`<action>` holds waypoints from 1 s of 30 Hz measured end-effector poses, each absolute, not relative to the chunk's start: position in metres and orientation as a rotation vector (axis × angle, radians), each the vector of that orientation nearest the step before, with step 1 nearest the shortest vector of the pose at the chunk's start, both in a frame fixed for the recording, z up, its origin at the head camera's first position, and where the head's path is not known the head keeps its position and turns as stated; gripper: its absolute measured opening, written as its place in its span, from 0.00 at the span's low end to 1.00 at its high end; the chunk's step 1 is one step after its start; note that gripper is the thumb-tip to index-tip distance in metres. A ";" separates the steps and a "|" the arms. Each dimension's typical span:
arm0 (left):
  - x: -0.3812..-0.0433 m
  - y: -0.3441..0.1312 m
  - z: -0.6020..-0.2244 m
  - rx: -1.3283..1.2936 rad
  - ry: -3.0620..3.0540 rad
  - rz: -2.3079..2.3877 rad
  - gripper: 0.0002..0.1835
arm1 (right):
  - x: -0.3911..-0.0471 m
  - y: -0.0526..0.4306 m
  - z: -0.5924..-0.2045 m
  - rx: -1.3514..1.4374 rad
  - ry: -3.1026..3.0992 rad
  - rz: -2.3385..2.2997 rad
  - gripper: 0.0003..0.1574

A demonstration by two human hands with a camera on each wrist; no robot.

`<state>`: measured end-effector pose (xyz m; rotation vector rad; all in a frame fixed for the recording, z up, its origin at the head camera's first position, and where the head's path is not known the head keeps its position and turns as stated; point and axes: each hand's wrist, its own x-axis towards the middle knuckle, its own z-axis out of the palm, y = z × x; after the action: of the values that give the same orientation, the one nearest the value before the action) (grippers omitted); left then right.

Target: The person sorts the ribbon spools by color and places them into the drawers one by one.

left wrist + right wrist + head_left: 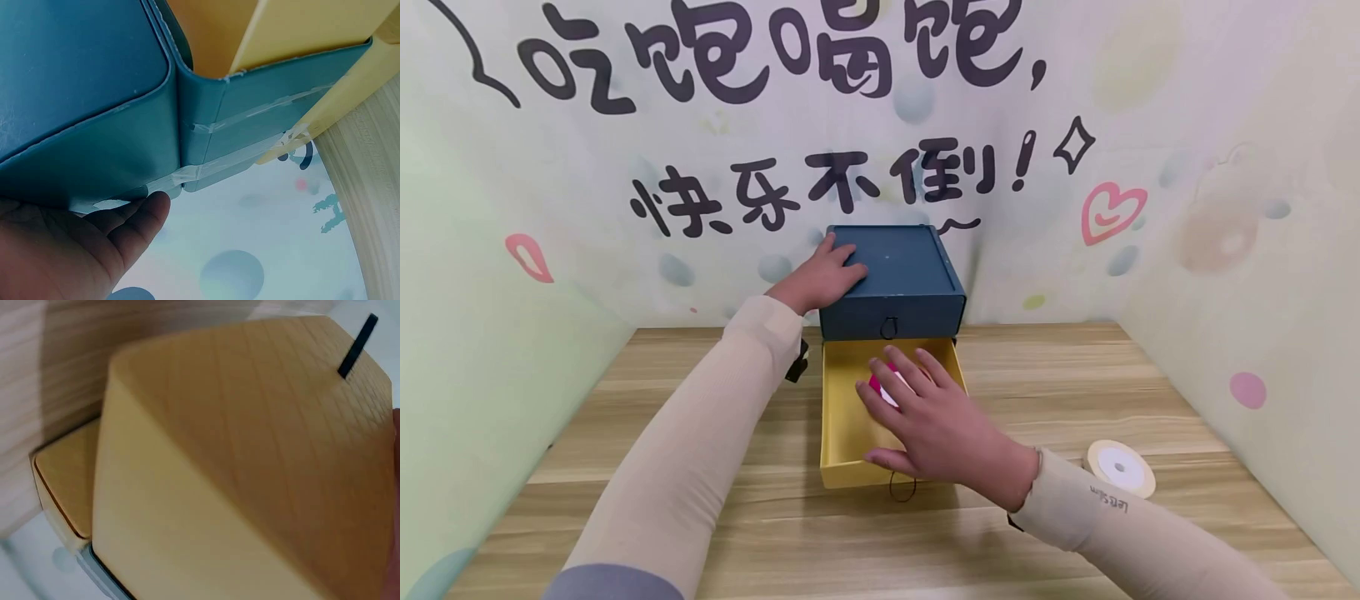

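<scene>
A blue drawer box [891,267] stands on top of a second unit whose yellow drawer [844,417] is pulled out toward me. My left hand [820,273] rests on the blue box's top at its left edge, fingers spread; the left wrist view shows fingertips [147,219] along the taped teal casing. Over the yellow drawer hovers my right hand [936,425], with fingers spread and thumb near the front wall. Partly hidden under those fingers, a pink-and-white round item [887,397] shows inside. The drawer's front [250,425] fills much of the right wrist view.
On the table [745,508], a spool of cream ribbon [1122,468] lies to the right, beside my forearm. Thin cord loops hang from both drawer fronts. A printed cloth wall [760,275] rises right behind the boxes.
</scene>
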<state>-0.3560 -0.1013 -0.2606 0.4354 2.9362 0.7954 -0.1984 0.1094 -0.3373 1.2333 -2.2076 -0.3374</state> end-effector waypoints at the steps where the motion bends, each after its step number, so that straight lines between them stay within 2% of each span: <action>1: -0.356 -0.101 -0.260 0.438 2.939 0.794 0.36 | -0.198 0.109 -0.339 1.216 -2.217 -0.330 0.45; 17: -0.356 -0.100 -0.259 0.480 2.953 0.749 0.34 | -0.196 0.101 -0.358 1.076 -2.235 -0.205 0.56; 30: -0.354 -0.101 -0.259 0.465 2.938 0.790 0.35 | -0.201 0.098 -0.357 1.054 -2.274 -0.160 0.58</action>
<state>-0.3538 -0.1006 -0.2587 0.4646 2.9377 0.7897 -0.2014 0.0979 -0.3572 1.0536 -2.2744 -0.1597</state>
